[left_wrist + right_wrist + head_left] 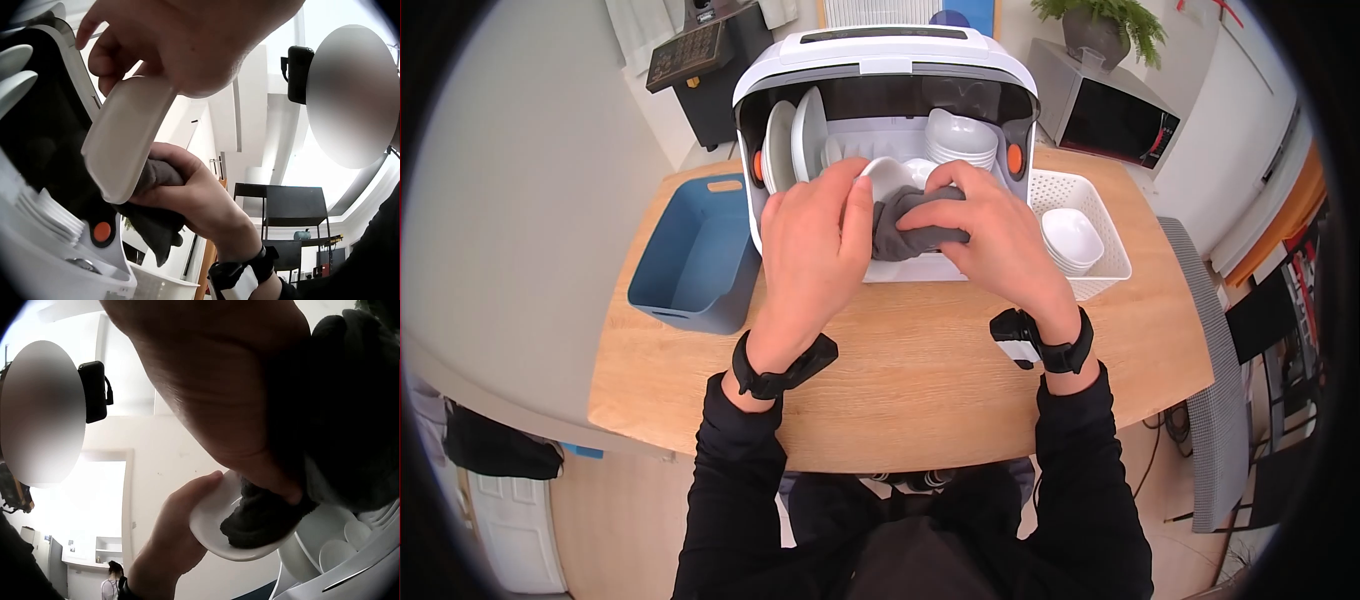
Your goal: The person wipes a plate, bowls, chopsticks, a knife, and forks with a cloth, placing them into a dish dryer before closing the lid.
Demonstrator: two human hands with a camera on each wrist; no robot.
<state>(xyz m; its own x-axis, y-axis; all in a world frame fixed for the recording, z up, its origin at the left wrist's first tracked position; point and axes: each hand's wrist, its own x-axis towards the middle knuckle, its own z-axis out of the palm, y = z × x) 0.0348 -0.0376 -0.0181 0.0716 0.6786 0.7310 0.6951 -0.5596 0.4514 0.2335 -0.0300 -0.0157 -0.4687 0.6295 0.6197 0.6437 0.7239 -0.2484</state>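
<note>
My left hand (808, 240) grips a small white bowl (127, 140) by its edge, thumb along the rim. It is held up in front of the open dish cabinet (745, 90), tilted. In my right hand (1005, 238) is a dark grey cloth (890, 235), pinched between thumb and fingers. The right wrist view shows the cloth (256, 519) pressed inside the bowl (205, 525). Inside the white cabinet, under its raised dark lid, white plates (809, 135) stand upright at the left. A stack of white bowls (962, 138) sits at the right.
A blue bin (700, 250) stands left of the cabinet on the wooden table (900, 390). To the right, a white perforated basket (1122, 262) holds several stacked white bowls (1072, 238). Behind it are a microwave (1118, 118) and a potted plant (1095, 35).
</note>
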